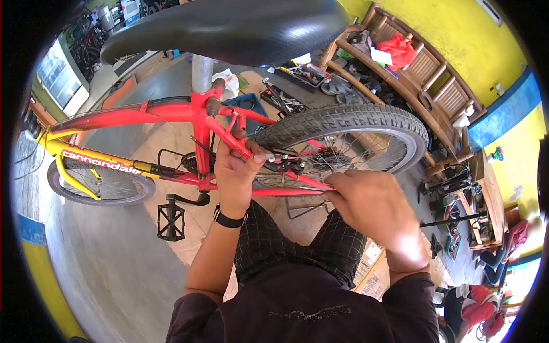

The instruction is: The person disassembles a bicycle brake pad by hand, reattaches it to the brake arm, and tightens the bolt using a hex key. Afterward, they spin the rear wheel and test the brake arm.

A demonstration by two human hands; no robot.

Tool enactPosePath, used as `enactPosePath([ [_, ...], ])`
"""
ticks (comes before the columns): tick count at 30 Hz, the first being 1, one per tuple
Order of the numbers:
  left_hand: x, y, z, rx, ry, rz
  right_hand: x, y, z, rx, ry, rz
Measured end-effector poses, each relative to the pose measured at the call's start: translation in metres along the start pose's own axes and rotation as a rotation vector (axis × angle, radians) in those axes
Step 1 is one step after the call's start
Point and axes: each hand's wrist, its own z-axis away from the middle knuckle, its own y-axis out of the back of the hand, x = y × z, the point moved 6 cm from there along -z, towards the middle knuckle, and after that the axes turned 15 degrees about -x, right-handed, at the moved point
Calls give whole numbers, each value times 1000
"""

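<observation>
Tan cardboard (374, 280) lies on smooth grey floor (114, 251), bright yellow wall (463, 40) beyond; left hand (235, 177) curls round slim red metal bicycle tube (219, 130); right hand's (372, 203) fingers bend, grip unclear

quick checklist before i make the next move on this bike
1. Left hand at the red frame, by the rear wheel: ok; exact grip partly hidden.
2. Right hand holding something in its fingertips: cannot tell; too small to make out.
3. Right hand clear of the spokes: cannot tell; it overlaps them in this view.
4. Pedal clear of both hands: ok; it hangs apart from them.
5. Floor free of loose tools: not ok; some lie beyond the bike.
</observation>
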Motion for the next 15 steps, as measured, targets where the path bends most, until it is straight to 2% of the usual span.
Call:
enactPosePath([
  [1,2,-2,0,-5,-2,-11,2,7,4,18,30,-29],
  [4,4,-6,1,-10,-13,-40,2,18,5,72,184,-371],
  [8,4,-6,1,-9,-25,-63,-12,-8,-15,233,418,-709],
  [11,4,-5,2,-17,5,-55,-36,-18,-25,388,414,-405],
  [15,0,-1,0,-40,10,6,-61,-41,-46,353,554,-187],
])
